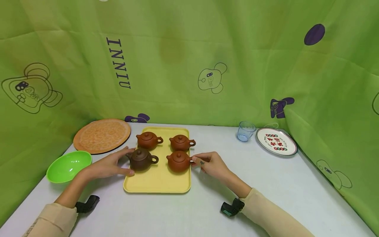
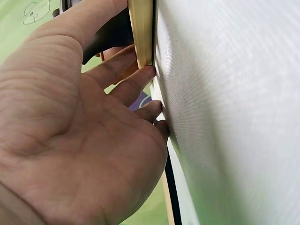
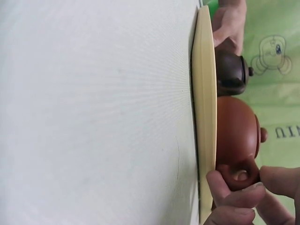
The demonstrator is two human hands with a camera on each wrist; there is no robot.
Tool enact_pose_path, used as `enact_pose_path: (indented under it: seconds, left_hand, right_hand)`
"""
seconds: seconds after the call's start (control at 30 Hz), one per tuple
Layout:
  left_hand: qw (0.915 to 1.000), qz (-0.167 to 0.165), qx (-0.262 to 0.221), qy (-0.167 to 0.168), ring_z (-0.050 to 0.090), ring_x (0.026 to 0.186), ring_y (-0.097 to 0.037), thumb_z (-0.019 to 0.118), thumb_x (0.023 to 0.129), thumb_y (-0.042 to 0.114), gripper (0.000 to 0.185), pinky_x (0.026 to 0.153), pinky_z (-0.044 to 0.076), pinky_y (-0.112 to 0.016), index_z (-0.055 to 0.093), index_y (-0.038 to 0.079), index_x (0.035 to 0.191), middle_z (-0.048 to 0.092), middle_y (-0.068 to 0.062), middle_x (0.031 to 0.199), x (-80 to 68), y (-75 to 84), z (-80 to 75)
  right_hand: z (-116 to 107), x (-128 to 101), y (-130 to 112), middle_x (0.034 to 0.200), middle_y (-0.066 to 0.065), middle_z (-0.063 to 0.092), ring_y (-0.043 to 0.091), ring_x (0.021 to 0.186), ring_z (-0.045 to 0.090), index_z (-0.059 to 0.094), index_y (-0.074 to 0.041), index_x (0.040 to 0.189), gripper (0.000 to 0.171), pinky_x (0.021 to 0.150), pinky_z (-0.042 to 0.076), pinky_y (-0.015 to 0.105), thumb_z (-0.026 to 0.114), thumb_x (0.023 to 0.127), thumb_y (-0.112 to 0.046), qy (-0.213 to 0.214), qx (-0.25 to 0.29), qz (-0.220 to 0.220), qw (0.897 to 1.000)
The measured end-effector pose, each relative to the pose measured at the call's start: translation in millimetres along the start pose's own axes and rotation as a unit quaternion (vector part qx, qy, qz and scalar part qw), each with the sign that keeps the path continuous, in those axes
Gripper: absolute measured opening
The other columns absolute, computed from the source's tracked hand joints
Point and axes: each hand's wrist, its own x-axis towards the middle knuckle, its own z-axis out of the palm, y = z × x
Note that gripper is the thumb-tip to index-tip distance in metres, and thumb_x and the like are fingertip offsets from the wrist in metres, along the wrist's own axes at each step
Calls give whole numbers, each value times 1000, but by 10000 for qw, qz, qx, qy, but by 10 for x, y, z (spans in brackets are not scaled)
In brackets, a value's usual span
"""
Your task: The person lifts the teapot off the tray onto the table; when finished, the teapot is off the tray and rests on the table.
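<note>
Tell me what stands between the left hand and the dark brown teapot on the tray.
Nothing visible does. The left hand already cups the spout side of the dark brown teapot, fingertips at the edge of the yellow tray.

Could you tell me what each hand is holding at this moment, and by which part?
The right hand pinches the near reddish teapot by its handle. The left hand cups the dark teapot around its body.

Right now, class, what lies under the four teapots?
A yellow tray lies under the four teapots, on the grey table. The tray's surface beneath each pot is covered, so whether anything lies there cannot be seen.
</note>
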Motion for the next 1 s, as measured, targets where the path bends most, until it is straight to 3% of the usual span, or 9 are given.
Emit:
enact_pose_path:
  seconds: [0.4, 0.7, 1.0]
  left_hand:
    - [10000, 33, 77, 2, 20, 156, -63, 86, 87, 39, 97, 119, 27, -79, 38, 2, 162, 21, -39, 169, -9, -18, 6]
    - [10000, 16, 51, 14, 18, 157, -62, 85, 87, 43, 98, 120, 26, -79, 38, 2, 162, 19, -39, 170, -25, -19, 7]
    - [10000, 18, 76, 10, 17, 158, -61, 85, 87, 44, 97, 121, 25, -79, 38, 3, 163, 18, -38, 171, -18, -27, 6]
  right_hand:
    - [-69, -39, -57, 102, 22, 81, 7, 55, 44, 79, -2, 123, 28, 54, 34, 20, 67, 105, -21, -4, 223, -41, 9997]
    - [-268, -78, -98, 99, 9, 83, 7, 57, 41, 78, -4, 124, 29, 55, 33, 20, 67, 106, -24, 102, 430, 164, 9989]
    - [-484, -122, -31, 97, 4, 82, 6, 58, 41, 76, -2, 127, 33, 57, 34, 21, 68, 105, -26, 317, 321, 204, 9988]
